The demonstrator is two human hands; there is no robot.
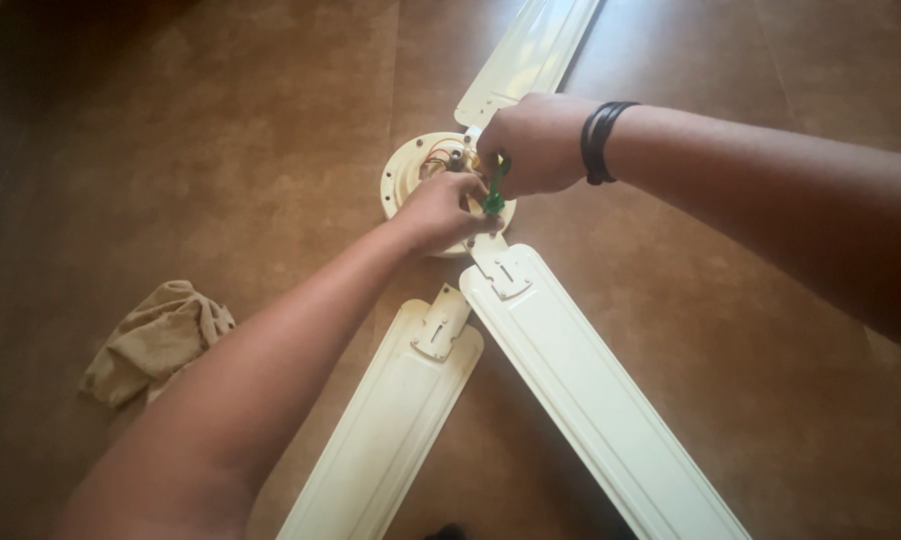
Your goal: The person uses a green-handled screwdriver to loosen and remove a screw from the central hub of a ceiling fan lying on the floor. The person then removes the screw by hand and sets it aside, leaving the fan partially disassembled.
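A cream ceiling fan lies on the brown floor, its round motor hub (403,172) open with wires showing inside. My left hand (439,212) rests on the near side of the hub, fingers curled against it. My right hand (533,142), with black bands on the wrist, grips a green-handled tool (495,190) that points down at the hub between both hands. One blade (591,400) runs from the hub toward the lower right. Another blade (527,55) reaches up and away. A third blade (386,430) lies detached beside the hub, its bracket end apart from the motor.
A crumpled tan cloth (156,340) lies on the floor at the left. Brown floor (221,130) surrounds the fan on all sides. A small dark object (451,532) shows at the bottom edge.
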